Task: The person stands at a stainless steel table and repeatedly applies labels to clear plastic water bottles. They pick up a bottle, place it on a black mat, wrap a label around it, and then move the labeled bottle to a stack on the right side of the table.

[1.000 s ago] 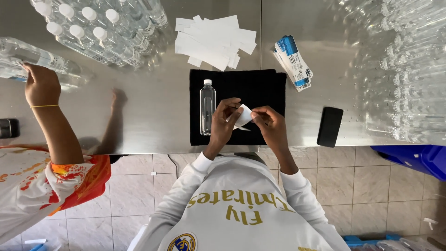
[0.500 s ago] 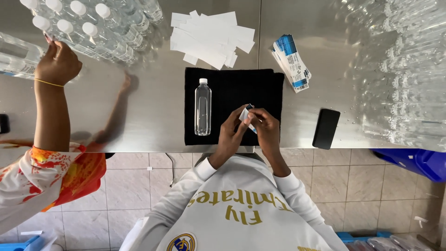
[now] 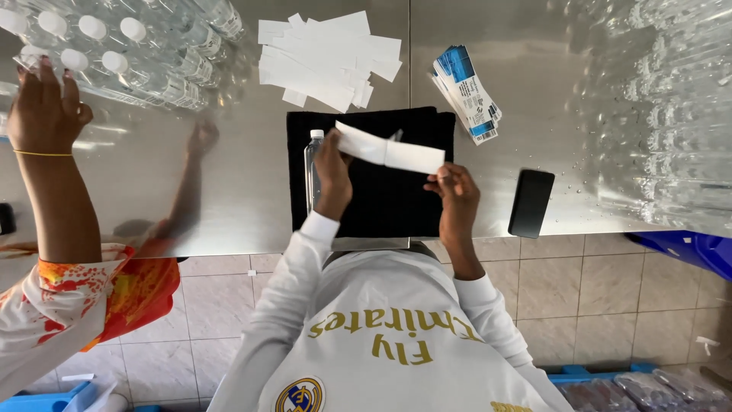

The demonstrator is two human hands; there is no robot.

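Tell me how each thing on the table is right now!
White strip: stretched out flat between both hands.
Left hand: pinching one end of the strip.
Right hand: pinching the other end.
Water bottle: lying on the black cloth, cap on.
Pile of white strips: loose, overlapping.
Blue labels: stacked together.
Phone: screen dark.
Bottles in the corner: capped, bunched together.
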